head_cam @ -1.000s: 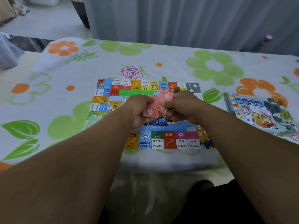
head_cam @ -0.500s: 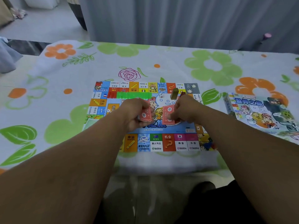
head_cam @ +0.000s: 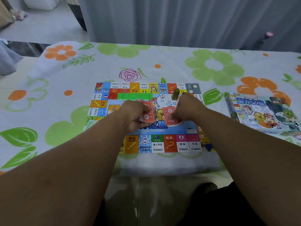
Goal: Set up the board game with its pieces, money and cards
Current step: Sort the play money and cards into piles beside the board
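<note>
Red cards (head_cam: 147,116) are pinched by left hand (head_cam: 130,115) and right hand (head_cam: 187,110).

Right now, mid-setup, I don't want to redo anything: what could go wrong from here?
The right hand sets its red card pile down close to the upright olive token and the white die; lifting away carelessly could topple the token. The left hand grips the red card stack tilted above the board, so loose cards might slip out. Both forearms cross the board's near edge and could drag it.
</note>
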The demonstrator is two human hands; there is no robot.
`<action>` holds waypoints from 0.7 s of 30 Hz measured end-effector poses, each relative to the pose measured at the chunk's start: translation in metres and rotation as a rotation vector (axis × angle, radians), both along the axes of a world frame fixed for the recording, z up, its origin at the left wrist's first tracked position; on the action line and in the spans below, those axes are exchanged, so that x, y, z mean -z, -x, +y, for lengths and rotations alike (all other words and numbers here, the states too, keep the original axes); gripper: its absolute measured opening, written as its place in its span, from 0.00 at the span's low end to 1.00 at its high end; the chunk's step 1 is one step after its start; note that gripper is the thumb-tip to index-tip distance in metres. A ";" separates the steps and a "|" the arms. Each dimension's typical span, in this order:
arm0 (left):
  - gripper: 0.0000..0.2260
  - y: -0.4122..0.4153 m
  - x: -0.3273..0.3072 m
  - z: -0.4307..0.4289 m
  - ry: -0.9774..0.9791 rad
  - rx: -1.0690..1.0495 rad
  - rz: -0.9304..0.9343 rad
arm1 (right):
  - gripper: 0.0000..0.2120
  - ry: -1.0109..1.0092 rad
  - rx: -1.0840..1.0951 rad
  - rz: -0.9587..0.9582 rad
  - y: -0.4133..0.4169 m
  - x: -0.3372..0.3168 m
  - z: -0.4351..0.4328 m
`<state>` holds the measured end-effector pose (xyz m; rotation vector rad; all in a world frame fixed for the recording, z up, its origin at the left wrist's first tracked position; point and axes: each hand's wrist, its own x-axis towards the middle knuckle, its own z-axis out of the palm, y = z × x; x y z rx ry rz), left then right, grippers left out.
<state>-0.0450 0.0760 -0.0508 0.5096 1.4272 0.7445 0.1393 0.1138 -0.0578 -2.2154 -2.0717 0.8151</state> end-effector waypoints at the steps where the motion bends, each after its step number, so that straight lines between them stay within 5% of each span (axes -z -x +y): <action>1: 0.11 0.000 0.000 0.000 -0.002 -0.007 0.010 | 0.17 -0.002 0.013 0.030 0.001 -0.002 0.000; 5: 0.08 -0.001 0.001 0.000 -0.006 0.003 0.028 | 0.06 0.099 0.093 0.415 0.007 -0.011 -0.005; 7: 0.10 -0.002 0.001 0.001 -0.026 0.013 0.048 | 0.09 0.207 0.116 0.534 0.012 -0.016 -0.010; 21: 0.15 -0.007 0.001 0.000 -0.068 -0.008 0.057 | 0.13 0.284 0.131 0.731 0.020 -0.019 -0.012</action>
